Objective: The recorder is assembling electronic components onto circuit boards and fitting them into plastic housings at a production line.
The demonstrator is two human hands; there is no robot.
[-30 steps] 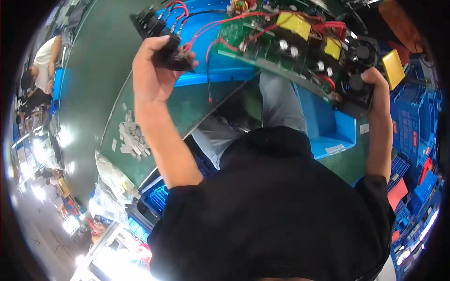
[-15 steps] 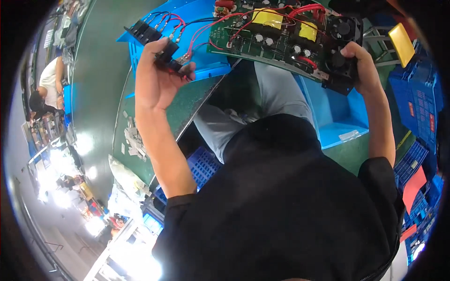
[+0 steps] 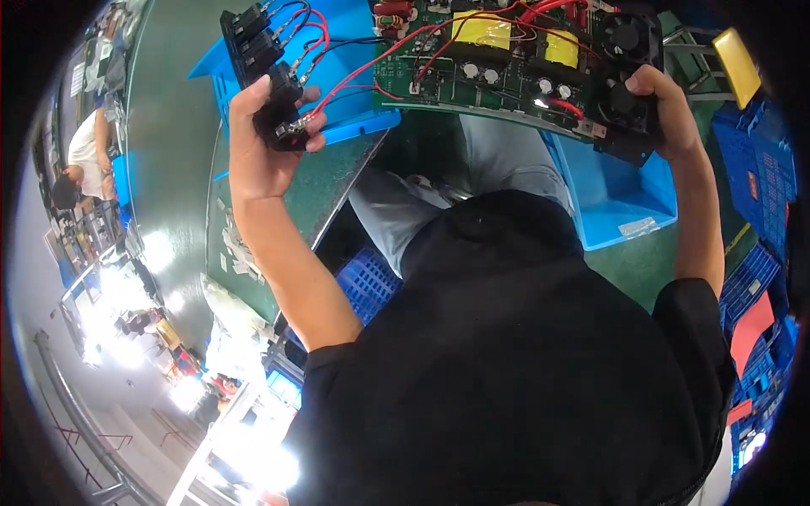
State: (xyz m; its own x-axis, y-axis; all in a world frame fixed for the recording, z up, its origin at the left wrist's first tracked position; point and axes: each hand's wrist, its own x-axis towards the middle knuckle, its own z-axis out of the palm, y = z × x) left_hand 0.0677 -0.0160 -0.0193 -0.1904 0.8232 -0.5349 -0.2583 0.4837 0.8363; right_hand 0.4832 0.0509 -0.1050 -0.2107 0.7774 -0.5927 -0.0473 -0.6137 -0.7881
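My left hand [image 3: 268, 139] is closed round a black socket panel [image 3: 260, 57], its row of black sockets and metal terminals tilted upright. Red and black wires [image 3: 354, 76] run from those terminals to a green circuit board [image 3: 472, 91]. The board carries yellow-wrapped transformers [image 3: 481, 30], several capacitors and two black fans [image 3: 623, 35]. At the board's right end, my right hand [image 3: 668, 105] grips the black fan end, thumb on top by the lower fan. The fingers beneath are mostly hidden. The board's far edge runs out of the picture.
Beyond the socket panel a blue bin [image 3: 337, 126] rests on the green worktable [image 3: 173, 101]. Another blue bin [image 3: 616, 211] is below the board, beside my legs. Small pale pieces [image 3: 240, 249] lie on the table; blue crates [image 3: 755, 169] stand at right. A co-worker [image 3: 91, 152] is far left.
My left hand has moved left and slightly down, turning the socket panel more upright so its terminals show. The board has shifted slightly up in the picture, with my right hand still on it.
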